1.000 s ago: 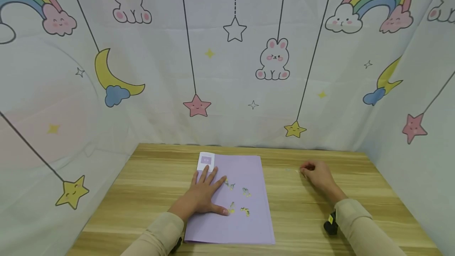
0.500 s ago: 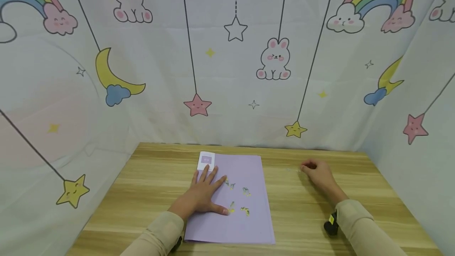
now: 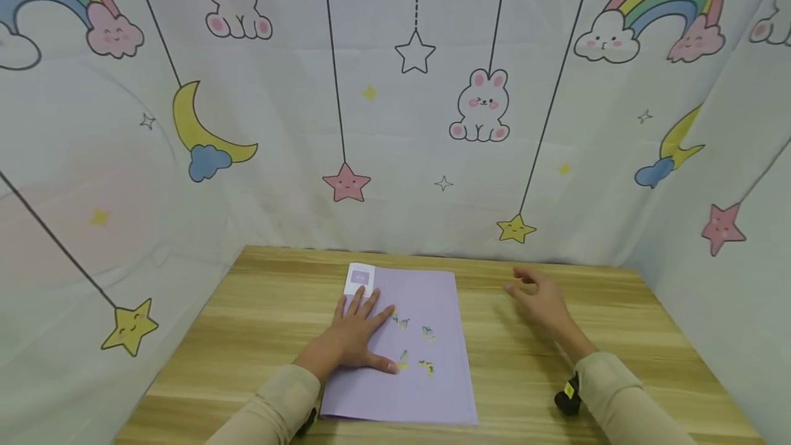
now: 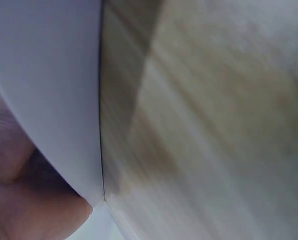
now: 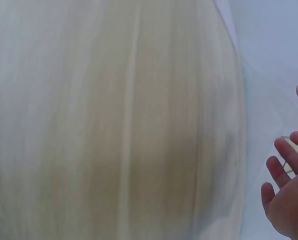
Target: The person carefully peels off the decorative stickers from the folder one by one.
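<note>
My left hand (image 3: 353, 340) lies with spread fingers on a purple sheet-like folder (image 3: 402, 397), pressing it to the table. Beside its thumb and forefinger, several small yellow-and-green floral stickers (image 3: 426, 367) are scattered over the folder. A white label (image 3: 360, 275) sits at the folder's upper left corner, just past the fingertips. To the right of the folder, my right hand (image 3: 544, 302) hovers over the table with thumb and fingers apart. Near its fingertips a tiny, faint pale piece (image 3: 499, 297) lies on the wood. In the right wrist view, the fingers (image 5: 284, 155) are spread and hold nothing.
The wood-grain table (image 3: 241, 335) extends on both sides of the folder. A white cloth backdrop (image 3: 408, 129) printed with rabbits, stars and rainbows encloses the back and sides. A black wrist camera (image 3: 568, 397) hangs by the right sleeve.
My right hand has lifted and shifted a little left, and its pinched thumb and fingers have parted. The left hand stays in place on the folder.
</note>
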`<move>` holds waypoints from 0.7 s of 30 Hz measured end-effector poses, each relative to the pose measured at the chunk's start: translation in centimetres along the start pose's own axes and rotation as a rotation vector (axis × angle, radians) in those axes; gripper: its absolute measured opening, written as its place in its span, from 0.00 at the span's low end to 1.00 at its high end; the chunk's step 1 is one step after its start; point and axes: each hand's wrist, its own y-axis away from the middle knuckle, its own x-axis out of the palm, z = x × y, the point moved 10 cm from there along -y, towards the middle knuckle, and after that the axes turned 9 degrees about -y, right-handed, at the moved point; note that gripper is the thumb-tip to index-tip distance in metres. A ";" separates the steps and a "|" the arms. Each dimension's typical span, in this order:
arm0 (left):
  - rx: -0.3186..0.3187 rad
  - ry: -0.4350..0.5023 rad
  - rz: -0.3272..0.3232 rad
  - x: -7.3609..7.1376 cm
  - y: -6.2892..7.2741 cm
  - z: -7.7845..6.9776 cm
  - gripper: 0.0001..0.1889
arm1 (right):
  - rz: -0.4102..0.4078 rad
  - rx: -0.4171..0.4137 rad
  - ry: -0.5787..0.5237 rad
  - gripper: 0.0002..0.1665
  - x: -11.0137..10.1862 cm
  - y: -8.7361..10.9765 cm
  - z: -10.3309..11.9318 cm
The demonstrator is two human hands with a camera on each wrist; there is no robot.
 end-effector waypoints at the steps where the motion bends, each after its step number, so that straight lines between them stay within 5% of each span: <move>1: 0.001 -0.002 -0.001 0.0 -0.1 0.0 0.61 | 0.011 -0.007 0.002 0.39 0.2 0.0 0.5; 8: -0.006 -0.003 0.007 0.1 -0.2 0.1 0.61 | 0.084 -0.080 0.024 0.48 2.6 0.3 3.5; 21: -0.006 0.007 0.013 0.1 -0.2 0.1 0.61 | 0.195 -0.237 -0.063 0.34 7.7 1.8 8.1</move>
